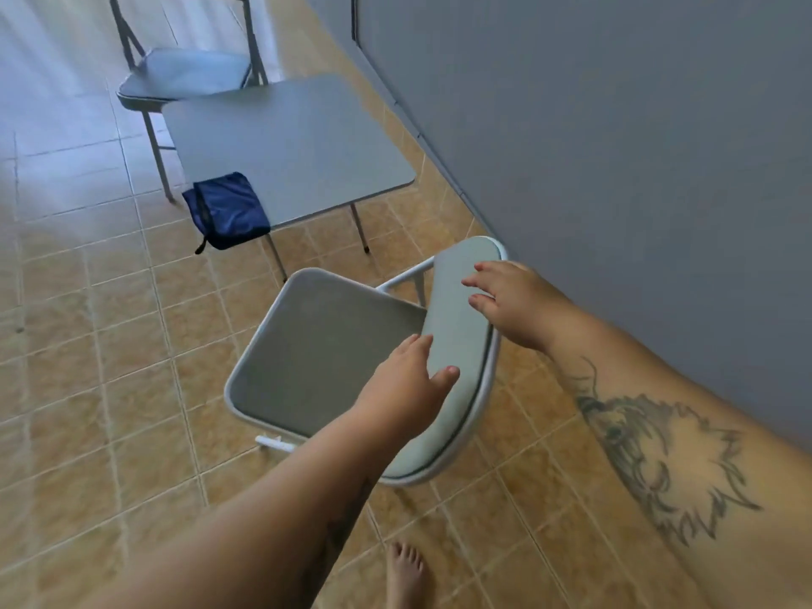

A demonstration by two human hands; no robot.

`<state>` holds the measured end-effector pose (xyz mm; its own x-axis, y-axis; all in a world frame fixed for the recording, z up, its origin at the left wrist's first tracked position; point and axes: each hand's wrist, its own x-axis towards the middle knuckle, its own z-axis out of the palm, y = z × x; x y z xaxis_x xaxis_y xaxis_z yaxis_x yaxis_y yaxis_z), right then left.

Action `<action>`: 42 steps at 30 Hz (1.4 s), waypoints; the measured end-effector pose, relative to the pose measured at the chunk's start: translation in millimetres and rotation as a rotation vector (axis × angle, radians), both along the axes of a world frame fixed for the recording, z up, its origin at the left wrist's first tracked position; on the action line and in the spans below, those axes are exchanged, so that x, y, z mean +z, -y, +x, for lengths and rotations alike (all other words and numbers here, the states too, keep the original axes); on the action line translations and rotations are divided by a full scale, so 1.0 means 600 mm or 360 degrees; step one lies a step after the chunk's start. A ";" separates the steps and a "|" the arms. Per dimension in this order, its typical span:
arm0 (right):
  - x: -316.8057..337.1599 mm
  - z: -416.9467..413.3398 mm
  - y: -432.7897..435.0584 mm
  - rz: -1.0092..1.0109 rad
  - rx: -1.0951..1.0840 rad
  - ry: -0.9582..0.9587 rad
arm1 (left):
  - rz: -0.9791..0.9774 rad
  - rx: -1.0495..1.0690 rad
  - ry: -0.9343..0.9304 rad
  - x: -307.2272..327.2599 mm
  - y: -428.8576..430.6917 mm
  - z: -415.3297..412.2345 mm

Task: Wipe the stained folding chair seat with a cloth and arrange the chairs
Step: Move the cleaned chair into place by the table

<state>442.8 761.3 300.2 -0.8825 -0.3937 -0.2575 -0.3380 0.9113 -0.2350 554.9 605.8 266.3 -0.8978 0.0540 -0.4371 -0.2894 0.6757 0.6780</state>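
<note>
A grey folding chair stands in front of me, its seat (316, 349) facing up and its padded backrest (457, 327) nearest to me. My left hand (408, 389) lies on the lower part of the backrest, fingers spread. My right hand (509, 296) rests on the upper part of the backrest, fingers apart. Neither hand holds anything. A dark blue cloth (226, 211), folded, lies on the near left corner of a small grey table (299, 142). A second grey folding chair (184, 74) stands behind the table.
A grey wall (615, 125) runs along the right, close to the near chair. The floor (88, 345) is tan tile, open to the left. My bare foot (404, 573) shows at the bottom.
</note>
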 end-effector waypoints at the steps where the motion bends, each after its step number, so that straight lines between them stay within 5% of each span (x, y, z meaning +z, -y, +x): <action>1: -0.016 -0.015 -0.012 0.0020 0.0036 0.0019 | 0.0021 0.0018 0.0040 -0.008 -0.028 -0.006; 8: -0.101 -0.086 -0.041 0.0082 0.0267 0.0279 | -0.0112 -0.0046 0.0051 -0.054 -0.124 -0.003; 15: -0.103 -0.097 -0.063 0.0184 0.0447 0.0071 | -0.0283 -0.0202 0.0028 -0.058 -0.105 -0.003; 27: -0.096 -0.080 0.087 0.0081 0.0483 0.0050 | -0.0402 -0.0188 0.0146 -0.046 0.149 -0.043; 42: -0.108 -0.138 0.284 0.0309 -0.0012 -0.0178 | -0.0484 -0.0322 0.0067 -0.065 0.422 -0.171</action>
<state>360.0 591.0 235.6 -0.9124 -0.3397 -0.2285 -0.3453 0.9383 -0.0162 452.2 352.5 227.3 -0.8631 0.0909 -0.4968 -0.1524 0.8909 0.4278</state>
